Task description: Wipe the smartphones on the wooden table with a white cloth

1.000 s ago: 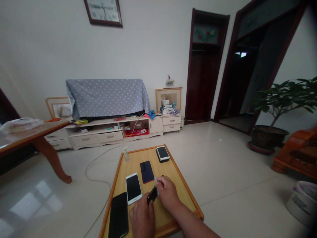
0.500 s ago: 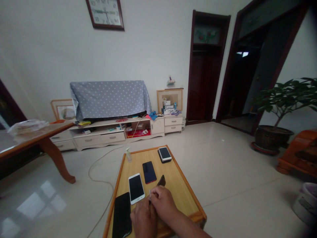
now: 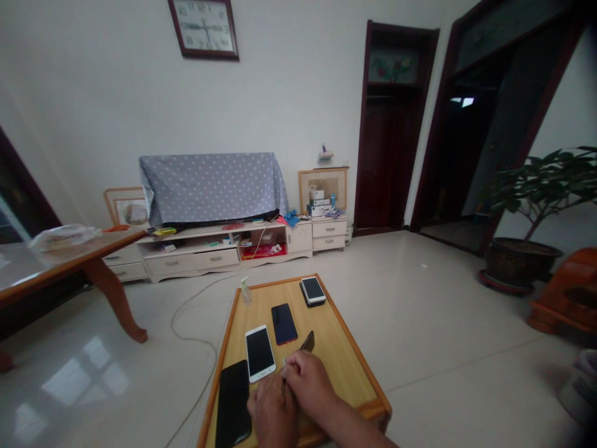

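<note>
Pale yellow wood counter (image 3: 338, 373) with an orange edge, seen from above; my forearms come in over its near side.

Object in work: a dark phone (image 3: 307, 341), lying near the middle of the counter, mostly hidden under my right hand. Only its far end shows. Long axis runs diagonally, far end pointing away from me and to the right. A thin pale sliver (image 3: 283, 368) stands at my fingers, roughly upright; too small to identify.

Hands: both closed narrow and close together, neither spread wide. My right hand (image 3: 308, 377) is curled, fingertips pinching the sliver, and its palm side lies over the dark phone. My left hand (image 3: 273, 415) is curled just below and against the right; I cannot tell whether it grips the sliver too.

Count on counter: five phones and one small pump bottle (image 3: 245, 291). Besides the dark phone: a large black phone (image 3: 232, 404) at near left, a white-framed phone (image 3: 259, 353) beside it, a navy phone (image 3: 283, 323) farther on, and a small white-framed phone (image 3: 313, 290) at the far corner, on a black case (image 3: 302, 300). All four lie screen up.

A pale cable (image 3: 186, 323) loops across the floor left of the counter.
</note>
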Tool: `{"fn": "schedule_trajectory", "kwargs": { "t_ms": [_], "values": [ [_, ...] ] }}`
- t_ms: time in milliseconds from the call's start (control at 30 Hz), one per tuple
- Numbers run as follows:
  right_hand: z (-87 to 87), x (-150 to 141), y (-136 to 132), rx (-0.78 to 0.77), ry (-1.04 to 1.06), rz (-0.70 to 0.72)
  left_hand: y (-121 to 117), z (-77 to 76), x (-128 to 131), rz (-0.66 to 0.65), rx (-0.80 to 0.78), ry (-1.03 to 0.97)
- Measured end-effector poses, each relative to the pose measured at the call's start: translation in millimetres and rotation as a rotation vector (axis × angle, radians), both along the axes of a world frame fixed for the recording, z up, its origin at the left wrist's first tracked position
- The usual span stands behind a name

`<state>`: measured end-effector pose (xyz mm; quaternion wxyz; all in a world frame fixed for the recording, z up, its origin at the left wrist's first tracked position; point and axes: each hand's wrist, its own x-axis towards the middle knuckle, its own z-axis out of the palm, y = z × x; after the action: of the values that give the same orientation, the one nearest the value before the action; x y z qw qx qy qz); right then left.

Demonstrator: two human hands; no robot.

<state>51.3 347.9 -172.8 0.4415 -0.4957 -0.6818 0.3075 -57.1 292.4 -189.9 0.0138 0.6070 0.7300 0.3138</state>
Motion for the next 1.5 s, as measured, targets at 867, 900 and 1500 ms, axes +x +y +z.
{"fn": "schedule_trajectory", "kwargs": {
  "t_ms": [867,900,1500],
  "values": [
    [-8.5,60.2,51.2,-0.147,0.476,-0.296,-0.4,6.9,7.8,0.052,0.024,0.015],
    [-7.5,60.9,50.9,-0.147,0.476,-0.302,-0.5,6.7,7.7,0.049,0.023,0.011],
    [-6.3,11.3,22.5,-0.145,0.143,-0.035,0.6,3.1,4.5,0.017,0.024,-0.007]
  ]
}}
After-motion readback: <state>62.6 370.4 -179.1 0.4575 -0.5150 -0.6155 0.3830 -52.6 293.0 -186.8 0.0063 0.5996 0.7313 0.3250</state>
